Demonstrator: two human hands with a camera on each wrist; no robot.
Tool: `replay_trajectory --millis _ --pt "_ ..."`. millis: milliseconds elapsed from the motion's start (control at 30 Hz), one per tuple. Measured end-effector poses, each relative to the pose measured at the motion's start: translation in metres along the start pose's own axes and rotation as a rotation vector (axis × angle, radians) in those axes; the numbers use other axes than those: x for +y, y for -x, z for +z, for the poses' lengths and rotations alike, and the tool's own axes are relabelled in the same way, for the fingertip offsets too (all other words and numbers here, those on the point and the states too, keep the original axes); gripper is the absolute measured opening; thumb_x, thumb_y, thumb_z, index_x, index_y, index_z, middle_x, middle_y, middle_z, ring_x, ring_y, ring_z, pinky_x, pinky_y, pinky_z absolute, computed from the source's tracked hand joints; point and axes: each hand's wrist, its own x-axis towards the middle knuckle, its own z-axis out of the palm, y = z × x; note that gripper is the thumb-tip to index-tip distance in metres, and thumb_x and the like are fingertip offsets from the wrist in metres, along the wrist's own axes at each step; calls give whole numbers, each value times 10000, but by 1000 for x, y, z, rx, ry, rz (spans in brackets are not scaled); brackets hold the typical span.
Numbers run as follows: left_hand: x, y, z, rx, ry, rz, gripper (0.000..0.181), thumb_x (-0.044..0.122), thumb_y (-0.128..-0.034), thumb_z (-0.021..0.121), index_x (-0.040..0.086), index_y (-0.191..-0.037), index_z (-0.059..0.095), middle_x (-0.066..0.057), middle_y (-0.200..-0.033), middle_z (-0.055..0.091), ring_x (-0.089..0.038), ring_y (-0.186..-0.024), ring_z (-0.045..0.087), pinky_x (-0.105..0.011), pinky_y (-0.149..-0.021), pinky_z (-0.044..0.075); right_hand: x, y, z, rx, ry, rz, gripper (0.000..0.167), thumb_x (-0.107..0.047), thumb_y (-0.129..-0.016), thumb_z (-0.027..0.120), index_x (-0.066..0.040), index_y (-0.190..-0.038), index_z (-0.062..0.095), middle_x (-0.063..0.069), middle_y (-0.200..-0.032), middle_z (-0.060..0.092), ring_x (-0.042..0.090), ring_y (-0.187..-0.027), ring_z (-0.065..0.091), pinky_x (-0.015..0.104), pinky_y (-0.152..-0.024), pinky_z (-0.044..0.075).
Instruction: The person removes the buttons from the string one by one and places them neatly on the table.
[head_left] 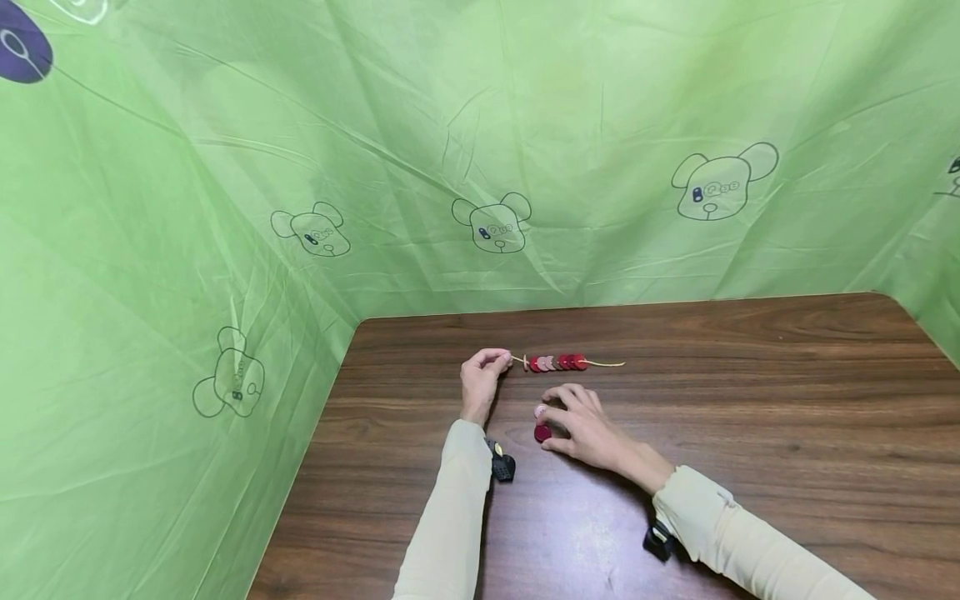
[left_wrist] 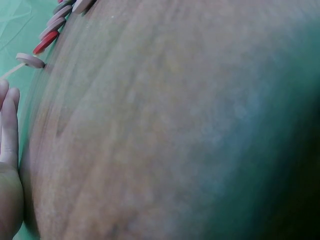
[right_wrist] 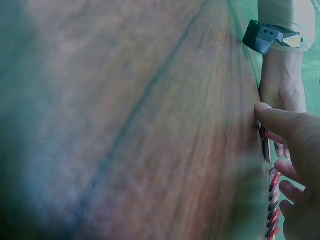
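Observation:
My left hand (head_left: 482,385) (left_wrist: 10,170) pinches the left end of a thin yellowish string between thumb and fingertips. Red, pink and greyish round discs (head_left: 573,362) (left_wrist: 46,42) (right_wrist: 274,182) lie overlapping in a row along that string (head_left: 609,364), whose right end trails on the table. Nearer the camera, my right hand (head_left: 588,429) (right_wrist: 300,150) has its fingers spread and slightly bent over two loose discs. One is pale pink (head_left: 539,410), partly covered by the fingers; the other is dark red (head_left: 542,433), close to the thumb. Whether the fingers touch them cannot be told.
A brown wooden table (head_left: 750,400) extends under both hands. Green cloth (head_left: 585,150) with bear-head drawings hangs behind it and on the left. Black devices (head_left: 502,463) are strapped at both wrists.

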Motion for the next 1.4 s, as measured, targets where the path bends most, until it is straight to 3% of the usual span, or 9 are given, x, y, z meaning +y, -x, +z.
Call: replay_trajectory --millis 233,600,733,867,1067,1267,1400 --pt "-2 -1 0 8 4 0 186 13 -856 685 -125 -981 673 -287 -914 688 -335 -847 692 -423 -798 574 -1 0 0 6 -15 11 301 -319 -745 800 -201 -997 686 137 -1240 561 328 -1186 428 517 -954 329" --pt "-2 0 0 7 -17 1 181 39 -860 690 -100 -975 687 -299 -926 682 -407 -893 672 -471 -822 559 -3 1 0 42 -32 -8 297 -289 -745 805 -180 -992 682 104 -1208 576 309 -1164 448 527 -967 349" --pt "-15 -6 0 20 -8 -2 162 45 -853 699 -77 -960 699 -300 -923 682 -417 -891 669 -468 -813 560 -1 0 0 83 -50 -10 260 -274 -763 796 -174 -978 690 110 -1179 594 301 -1139 466 517 -945 356" --pt "-27 -12 0 41 -9 1 149 63 -846 714 -44 -949 714 -268 -906 697 -374 -863 685 -387 -776 577 2 -1 -4 96 -60 23 244 -279 -780 787 -179 -986 704 116 -1174 602 284 -1125 470 491 -937 350" --pt "-29 -13 1 60 -16 9 148 98 -835 734 -10 -935 727 -208 -873 713 -215 -777 699 -263 -718 573 9 -5 -11 101 -41 81 226 -250 -790 774 -162 -986 701 107 -1192 592 283 -1140 455 484 -941 348" --pt "-28 -12 1 66 -9 3 147 99 -833 736 -11 -931 728 -173 -856 721 -166 -757 696 -263 -720 575 19 -9 -17 161 -13 107 243 -233 -769 792 -143 -968 688 121 -1181 596 325 -1137 464 517 -937 349" --pt "-27 -11 1 52 -10 4 167 101 -843 728 -30 -945 721 -212 -882 713 -252 -807 701 -346 -769 581 27 -11 -23 189 -13 169 244 -222 -782 780 -122 -983 682 117 -1178 590 336 -1151 455 514 -928 336"
